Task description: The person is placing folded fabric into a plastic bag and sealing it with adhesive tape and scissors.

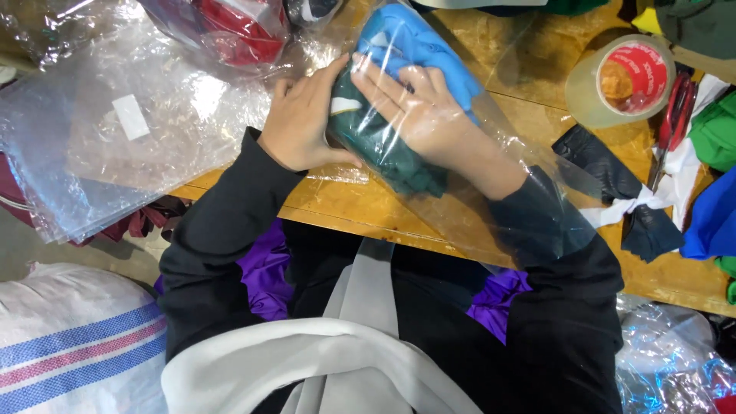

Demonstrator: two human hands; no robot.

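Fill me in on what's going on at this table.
A person in black sleeves is working folded garments, one blue and one dark green, into a clear plastic bag on a wooden table. The right hand is inside the bag, pressing on the clothes; the left hand steadies the bundle from outside. A stack of empty clear bags lies to the left, and a tape roll and red-handled scissors to the right.

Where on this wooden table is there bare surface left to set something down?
Bare wood shows along the near edge of the table below the left hand, and between the clear bag around the right hand and the tape roll. The far left is crowded with stacked plastic bags, the right with scissors and cloth pieces.
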